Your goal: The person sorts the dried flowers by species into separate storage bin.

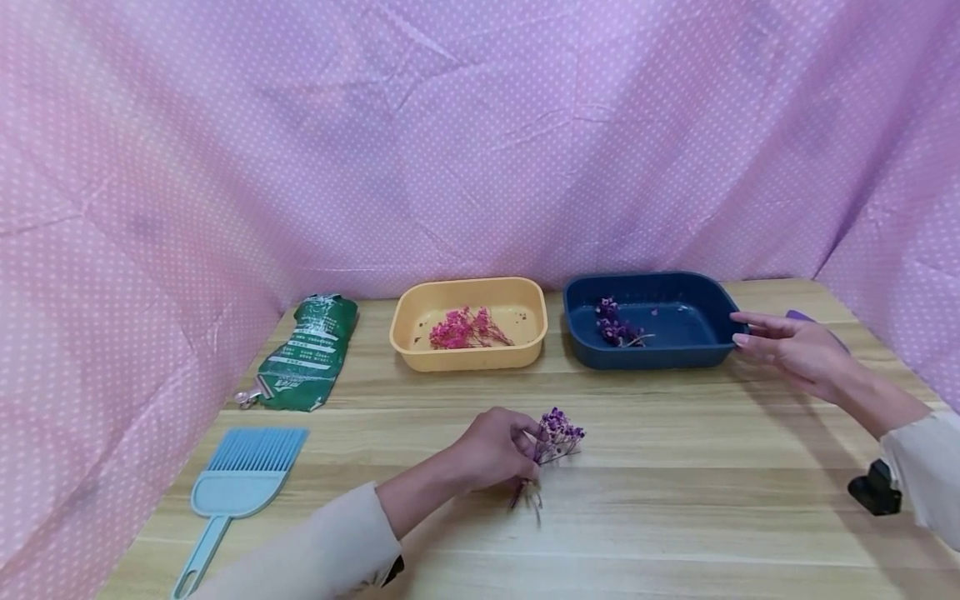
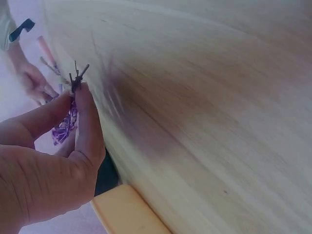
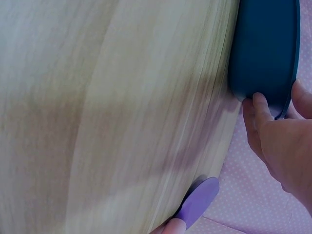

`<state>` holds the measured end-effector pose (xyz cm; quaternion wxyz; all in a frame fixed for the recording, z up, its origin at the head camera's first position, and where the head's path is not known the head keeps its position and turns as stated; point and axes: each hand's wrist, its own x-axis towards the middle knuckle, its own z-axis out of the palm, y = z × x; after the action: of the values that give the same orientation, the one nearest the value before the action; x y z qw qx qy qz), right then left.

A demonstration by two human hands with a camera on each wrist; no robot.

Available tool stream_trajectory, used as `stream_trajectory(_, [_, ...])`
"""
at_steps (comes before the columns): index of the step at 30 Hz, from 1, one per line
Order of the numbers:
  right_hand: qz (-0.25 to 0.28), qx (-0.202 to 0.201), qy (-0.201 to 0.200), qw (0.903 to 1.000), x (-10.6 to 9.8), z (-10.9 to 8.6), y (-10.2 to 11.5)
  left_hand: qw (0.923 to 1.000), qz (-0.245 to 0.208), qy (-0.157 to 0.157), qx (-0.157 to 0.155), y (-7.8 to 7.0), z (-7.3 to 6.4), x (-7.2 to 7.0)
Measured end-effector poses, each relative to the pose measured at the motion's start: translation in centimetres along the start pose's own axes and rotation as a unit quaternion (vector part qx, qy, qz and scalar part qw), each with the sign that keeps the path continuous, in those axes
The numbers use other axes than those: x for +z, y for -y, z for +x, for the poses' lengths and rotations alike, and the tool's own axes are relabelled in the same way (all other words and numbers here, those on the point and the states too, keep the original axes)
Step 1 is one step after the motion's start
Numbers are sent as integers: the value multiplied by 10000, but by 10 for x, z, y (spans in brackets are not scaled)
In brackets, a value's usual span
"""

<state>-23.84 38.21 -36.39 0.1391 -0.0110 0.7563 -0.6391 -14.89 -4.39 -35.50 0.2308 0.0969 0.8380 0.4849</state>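
A small bunch of purple dried flowers (image 1: 558, 435) is pinched by its stems between the thumb and fingers of my left hand (image 1: 491, 450). In the left wrist view the cut stem ends (image 2: 77, 80) stick out past the fingertips. Far to the right, my right hand (image 1: 798, 352) touches the right end of the dark blue tray (image 1: 637, 358), its fingers nearly straight. The right wrist view shows fingertips on the tray's end wall (image 3: 263, 63), with the thumb near the rim. More purple flowers (image 1: 617, 325) lie inside that tray, toward its left side.
A yellow tray (image 1: 472, 360) with pink dried flowers (image 1: 468, 327) stands left of the blue one. At the left are a green packet (image 1: 311, 354) with a metal clip and a light blue brush (image 1: 236, 492). A purple round-ended thing (image 3: 199, 202) lies beyond my right hand.
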Motion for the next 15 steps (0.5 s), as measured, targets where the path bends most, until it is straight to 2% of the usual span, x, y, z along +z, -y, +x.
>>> stream_trajectory(2, [9, 3, -16, 10000, -1, 0, 0, 9981, -574, -23, -237, -4, 2, 1])
stream_trajectory(4, [-8, 8, -20, 10000, -1, 1, 1, 9924, -1169, -76, -380, -10, 8, 0])
stream_trajectory(8, [-251, 35, -43, 9997, -2, 1, 0, 9721, -2287, -287, -430, -25, 25, -5])
stream_trajectory(12, [-490, 52, -22, 9988, 0, 1, 0, 9537, -2933, -513, -416, -36, 40, -12])
stream_trajectory(15, [-563, 125, -48, 9983, 0, 1, 1, 9466, -3133, -612, -455, -40, 48, -14])
